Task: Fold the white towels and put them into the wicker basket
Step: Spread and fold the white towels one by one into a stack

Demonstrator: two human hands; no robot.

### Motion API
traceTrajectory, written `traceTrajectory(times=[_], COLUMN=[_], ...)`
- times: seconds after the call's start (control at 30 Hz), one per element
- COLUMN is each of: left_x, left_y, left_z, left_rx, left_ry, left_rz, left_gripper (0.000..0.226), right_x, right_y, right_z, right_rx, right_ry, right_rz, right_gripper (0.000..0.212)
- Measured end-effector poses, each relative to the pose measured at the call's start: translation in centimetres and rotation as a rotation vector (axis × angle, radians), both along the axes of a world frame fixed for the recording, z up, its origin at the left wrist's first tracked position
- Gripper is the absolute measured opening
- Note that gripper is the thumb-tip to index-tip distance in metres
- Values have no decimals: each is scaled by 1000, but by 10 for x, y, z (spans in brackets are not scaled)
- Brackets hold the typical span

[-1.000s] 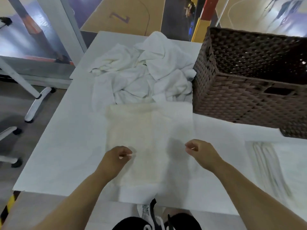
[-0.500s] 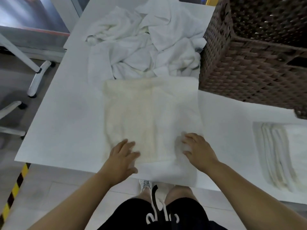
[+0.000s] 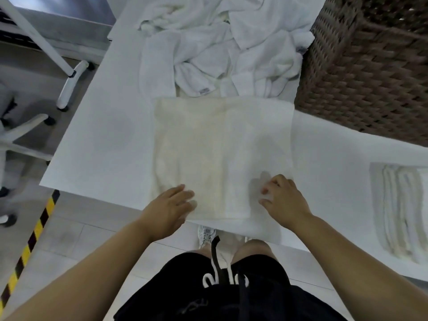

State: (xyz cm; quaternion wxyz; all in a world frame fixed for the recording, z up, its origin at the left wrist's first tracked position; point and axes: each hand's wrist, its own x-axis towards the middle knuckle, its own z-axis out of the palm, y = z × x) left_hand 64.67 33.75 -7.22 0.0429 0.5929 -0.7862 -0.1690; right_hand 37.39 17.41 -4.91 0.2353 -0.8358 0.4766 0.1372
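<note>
Nearest the camera are black shorts [image 3: 231,295] with a white and a black drawstring, and below them a white sneaker [image 3: 206,235] on the tiled floor.

Both bare forearms reach forward onto the near edge of the white worktop [image 3: 99,140]. The left hand [image 3: 169,207] lies palm down on the near left corner of a flat towel [image 3: 222,154], its fingers straight and close together, pressing the cloth. The right hand [image 3: 282,200] rests on the near right corner of the same towel, its fingers curled with the tips on the cloth; whether they pinch the edge cannot be told.

The flat towel is spread square on the worktop, cream-tinted on its left part and whiter on its right, its near edge at the worktop's front edge.

To the right, well apart from it, a folded towel stack [image 3: 403,212] lies on the worktop, its layered edges showing.

Beyond the flat towel, touching its far edge, sits a crumpled pile of white towels [image 3: 222,42]. A small grey label [image 3: 205,90] shows on one of them; its writing is too small to read.

At the far right the dark brown wicker basket [image 3: 370,66] stands on the worktop, just beside the pile.

To the left, white chair legs [image 3: 69,86] stand on the floor, and a yellow-and-black striped tape [image 3: 30,244] runs along it.
</note>
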Motion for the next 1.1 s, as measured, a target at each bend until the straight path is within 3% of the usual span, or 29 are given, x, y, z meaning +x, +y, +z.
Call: traceTrajectory(times=[0.17,0.27,0.4,0.47,0.57,0.67,0.8,0.9,1.0,1.1], left_x=[0,-6,-1,4,12,21,29,22,16,13], left_y=[2,-8,-28,-36,-46,-56,-68,-58,-25,1], left_z=[4,23,36,42,47,54,61,48,12,-11], left_rx=[-43,35,139,123,115,68,-280,-372,-328,-288], left_ry=[5,153,281,324,298,233,117,11,-81,-57], left_rz=[43,318,540,581,560,476,249,98,-32,-14], left_gripper=[33,41,20,17,5,26,37,33,32,37], right_x=[4,8,15,17,14,6,0,-3,-19,-37], right_y=[2,7,17,20,12,-14,-41,-33,-7,13], right_z=[3,7,14,13,17,26,41,28,-7,-33], right_rx=[20,27,89,63,-3,-106,-437,-598,-557,-421], right_ry=[-23,-118,-180,-171,-222,-211,-462,-532,-451,-329], right_rz=[14,74,271,337,206,108,221,340,544,560], right_gripper=[31,37,63,61,41,20,23,25,10,38])
